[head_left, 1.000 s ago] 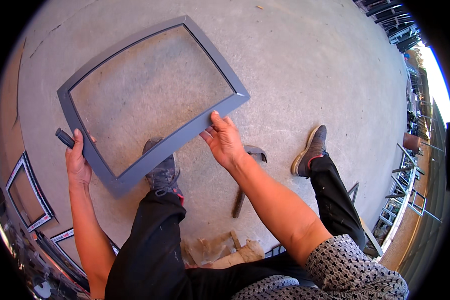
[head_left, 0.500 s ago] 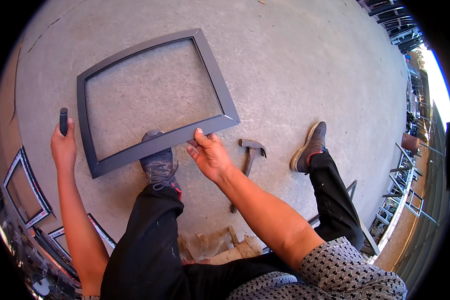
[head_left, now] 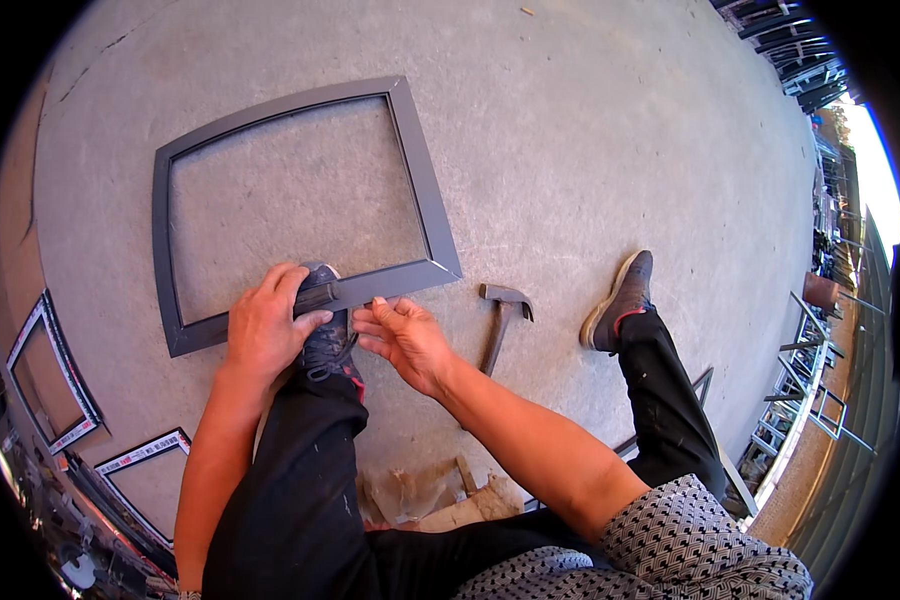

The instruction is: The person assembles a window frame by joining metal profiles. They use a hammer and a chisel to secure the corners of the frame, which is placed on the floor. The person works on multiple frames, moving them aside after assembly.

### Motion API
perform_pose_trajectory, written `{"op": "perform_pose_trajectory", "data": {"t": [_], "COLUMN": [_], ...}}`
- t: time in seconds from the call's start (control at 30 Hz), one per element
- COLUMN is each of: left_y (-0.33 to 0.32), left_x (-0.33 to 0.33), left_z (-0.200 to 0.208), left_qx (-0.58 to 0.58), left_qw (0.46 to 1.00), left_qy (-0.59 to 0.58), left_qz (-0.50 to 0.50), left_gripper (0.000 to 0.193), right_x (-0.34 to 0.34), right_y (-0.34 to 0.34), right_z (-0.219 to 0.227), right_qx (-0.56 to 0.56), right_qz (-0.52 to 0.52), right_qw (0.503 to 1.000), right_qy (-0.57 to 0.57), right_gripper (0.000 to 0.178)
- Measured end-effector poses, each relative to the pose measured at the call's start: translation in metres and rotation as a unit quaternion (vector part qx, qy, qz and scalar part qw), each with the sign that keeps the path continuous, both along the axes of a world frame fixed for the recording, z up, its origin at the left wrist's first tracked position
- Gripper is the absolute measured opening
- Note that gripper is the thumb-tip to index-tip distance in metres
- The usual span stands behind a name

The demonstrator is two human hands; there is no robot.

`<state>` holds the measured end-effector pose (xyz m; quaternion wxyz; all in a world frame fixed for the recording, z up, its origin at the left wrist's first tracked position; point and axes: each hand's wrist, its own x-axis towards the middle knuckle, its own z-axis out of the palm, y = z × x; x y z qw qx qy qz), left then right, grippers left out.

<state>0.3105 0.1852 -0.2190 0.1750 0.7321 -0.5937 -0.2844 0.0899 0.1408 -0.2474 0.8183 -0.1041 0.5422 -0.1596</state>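
A dark grey, four-sided frame point(head_left: 425, 165) with mitred corners is in front of me, its near rail lying across my left shoe point(head_left: 327, 345). My right hand point(head_left: 407, 342) pinches that near rail right of the shoe, thumb on top and fingers beneath. Closed around a short, dark, round-ended stick-like tool point(head_left: 317, 296), my left hand point(head_left: 267, 325) rests at the same rail, just left of the other hand. The tool lies along the rail; its kind cannot be made out. A claw hammer point(head_left: 506, 300) lies on the floor to the right of my right hand.
Frames with printed white edging point(head_left: 88, 402) lie at the left. Brown torn wrapping point(head_left: 415, 495) is on the concrete floor point(head_left: 590, 130) between my legs. My right shoe point(head_left: 625, 300) stands right of the hammer. Metal racks and frames point(head_left: 795, 400) line the right side.
My left hand has swung right with the dark tool, from beyond the frame's left side onto its near rail. The frame's right side has dropped slightly nearer, with my right hand still on it.
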Motion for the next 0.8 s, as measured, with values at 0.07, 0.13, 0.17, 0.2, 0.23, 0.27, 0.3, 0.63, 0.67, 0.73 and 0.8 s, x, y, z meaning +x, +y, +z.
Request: {"op": "perform_pose_trajectory", "data": {"t": [0.07,0.13,0.17,0.2,0.23,0.27,0.3,0.63,0.67,0.73,0.8], "left_y": [0.006,0.014,0.015,0.019,0.025,0.031,0.032,0.019,0.020,0.020,0.014], "left_x": [0.004,0.012,0.015,0.019,0.025,0.031,0.035,0.038,0.041,0.048,0.062], "left_z": [0.000,0.003,0.006,0.007,0.005,0.001,-0.001,0.012,0.014,0.014,0.010], "left_qx": [-0.015,0.000,0.017,0.037,0.032,0.025,0.016,0.066,0.062,0.034,-0.016], "left_qw": [1.000,1.000,0.999,0.998,0.998,0.998,0.997,0.997,0.997,0.997,0.996], "left_qy": [-0.012,-0.030,-0.037,-0.048,-0.056,-0.062,-0.068,-0.034,-0.042,-0.065,-0.090], "left_qz": [-0.004,-0.005,-0.009,-0.010,-0.014,-0.017,-0.022,-0.014,-0.006,-0.001,-0.008], "left_gripper": [0.061,0.060,0.059,0.058,0.057,0.055,0.053,0.046,0.046,0.047,0.048], "right_x": [-0.007,-0.007,-0.011,-0.013,-0.014,-0.012,-0.010,0.006,0.011,0.019,0.026], "right_y": [-0.006,-0.015,-0.021,-0.031,-0.045,-0.061,-0.078,-0.152,-0.150,-0.145,-0.141], "right_z": [0.016,0.035,0.043,0.043,0.042,0.047,0.050,-0.034,-0.030,-0.022,-0.012], "right_qx": [0.004,-0.096,-0.146,-0.228,-0.307,-0.379,-0.448,-0.288,-0.283,-0.320,-0.349], "right_qz": [0.111,0.175,0.203,0.197,0.190,0.191,0.188,0.218,0.202,0.170,0.139], "right_qw": [0.992,0.976,0.963,0.942,0.912,0.866,0.808,0.859,0.871,0.862,0.855], "right_qy": [0.055,0.083,0.102,0.150,0.196,0.265,0.333,0.363,0.346,0.353,0.358], "right_gripper": [0.024,0.025,0.026,0.024,0.023,0.025,0.029,0.052,0.052,0.048,0.045]}}
